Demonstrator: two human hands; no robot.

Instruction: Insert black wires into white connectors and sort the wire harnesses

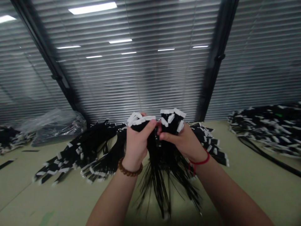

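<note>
My left hand (138,138), with a beaded bracelet at the wrist, is closed around a bundle of black cables (141,126) whose white ends stick up above the fingers. Close beside it, my right hand (182,139), wearing a red cord, grips a second bundle of black cables (169,125), also topped with white ends. Both thumbs point inward and nearly meet. Below the hands the loose black strands (162,182) hang down and fan out over the table. The fingers behind the bundles are mostly hidden.
More black cable bundles with white ends (68,157) lie to the left, beside a clear plastic bag (58,127). A large pile of similar cables (270,128) sits at the right, with a thick black cord (270,158). Blinds and a window (141,69) rise behind the pale table (77,201).
</note>
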